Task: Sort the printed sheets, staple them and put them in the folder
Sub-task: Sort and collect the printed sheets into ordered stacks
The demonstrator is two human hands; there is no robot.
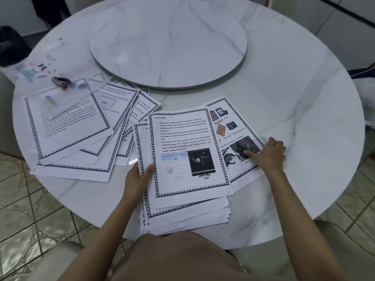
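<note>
A loose pile of printed sheets [186, 151] with dark patterned borders lies at the table's near edge, a "Cloud storage" page on top. My left hand [140, 175] grips the pile's left edge, thumb on top. My right hand [267, 153] presses its index finger on a sheet of memory-card pictures [233, 126] sticking out to the right of the pile. A second fan of printed sheets [81, 134] is spread on the left. A translucent folder [50, 78] lies over its far part, with a red stapler [60, 82] on it.
The round white marble table [284, 88] carries a raised turntable [168, 41] in its middle. Chair backs show at the near edge [304, 250] and at the left. A dark bag [10, 45] sits beyond the table's far left. Tiled floor surrounds it.
</note>
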